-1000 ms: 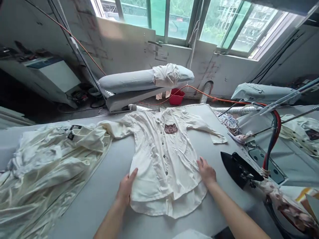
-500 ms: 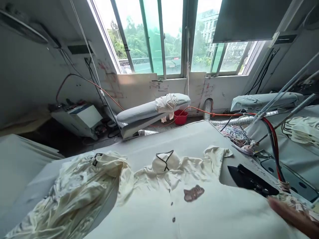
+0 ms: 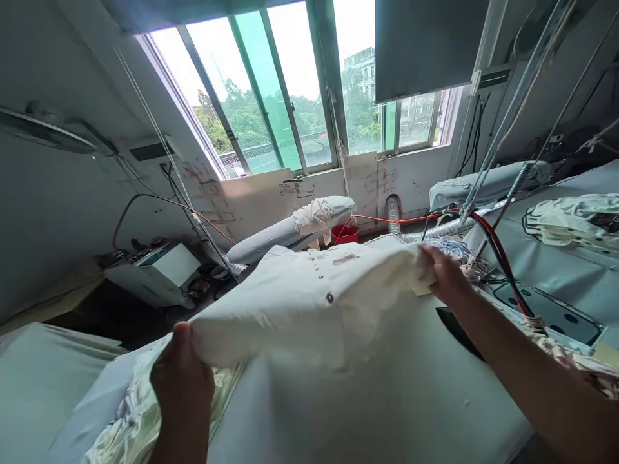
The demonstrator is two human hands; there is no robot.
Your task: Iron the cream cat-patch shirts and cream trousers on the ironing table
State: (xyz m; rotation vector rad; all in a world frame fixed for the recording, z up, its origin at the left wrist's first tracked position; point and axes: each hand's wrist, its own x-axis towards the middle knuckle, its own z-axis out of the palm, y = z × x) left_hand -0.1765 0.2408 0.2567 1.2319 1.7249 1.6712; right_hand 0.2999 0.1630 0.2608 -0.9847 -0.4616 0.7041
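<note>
A cream buttoned shirt (image 3: 290, 290) with a brownish patch on its front is stretched in the air between my two hands, above the grey-covered ironing table (image 3: 377, 399). My left hand (image 3: 184, 367) grips one edge of it at the lower left, thumb on top. Farther out at the right, my right hand (image 3: 442, 274) pinches the opposite edge. The shirt's collar end is hidden behind the lifted cloth. A pile of cream garments (image 3: 130, 406) lies beside my left hand. Part of a dark iron (image 3: 457, 328) shows below my right forearm.
Behind the table a padded sleeve board (image 3: 265, 241) carries a bunched cloth, near a red bucket (image 3: 345, 233). Red and black hoses (image 3: 503, 258) hang at the right by a metal iron rest (image 3: 556, 312). More cream garments (image 3: 575, 222) lie on the far-right table.
The shirt lay flat on the table and is now lifted, its near edge raised. Both hands have come into view gripping it; before, only a blurred right hand showed. The view has shifted.
</note>
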